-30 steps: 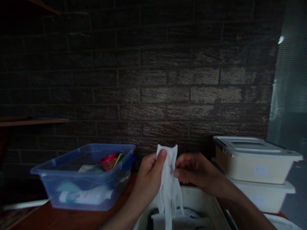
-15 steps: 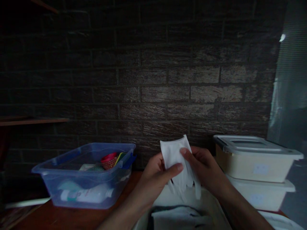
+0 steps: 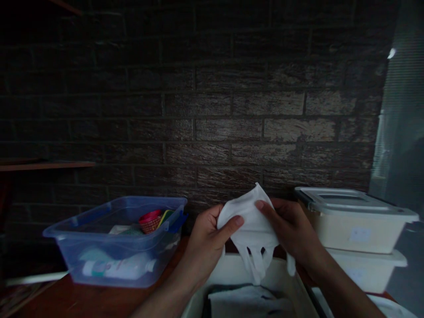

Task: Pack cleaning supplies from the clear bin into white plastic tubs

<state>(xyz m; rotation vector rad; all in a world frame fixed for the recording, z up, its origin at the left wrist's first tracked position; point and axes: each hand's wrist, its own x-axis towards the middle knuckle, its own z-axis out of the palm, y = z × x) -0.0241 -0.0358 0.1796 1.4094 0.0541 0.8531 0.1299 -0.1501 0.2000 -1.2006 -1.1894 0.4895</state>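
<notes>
A pair of thin white gloves, or a single one, hangs between my hands with its fingers pointing down; I cannot tell how many layers there are. My left hand pinches the left side, thumb on the front of the cloth. On the right side my right hand grips it the same way, thumb in front and fingers behind. Below them stands an open cream-coloured bin. Folded white cloth with dark edges lies inside that bin.
To the left, a clear blue plastic tub holds a white bottle and a red woven-look cup. Two lidded cream boxes are stacked at the right. Behind everything rises a dark brick wall.
My hands have moved slightly apart, stretching the white glove cloth wider. Its fingers now hang spread out more plainly above the bin.
</notes>
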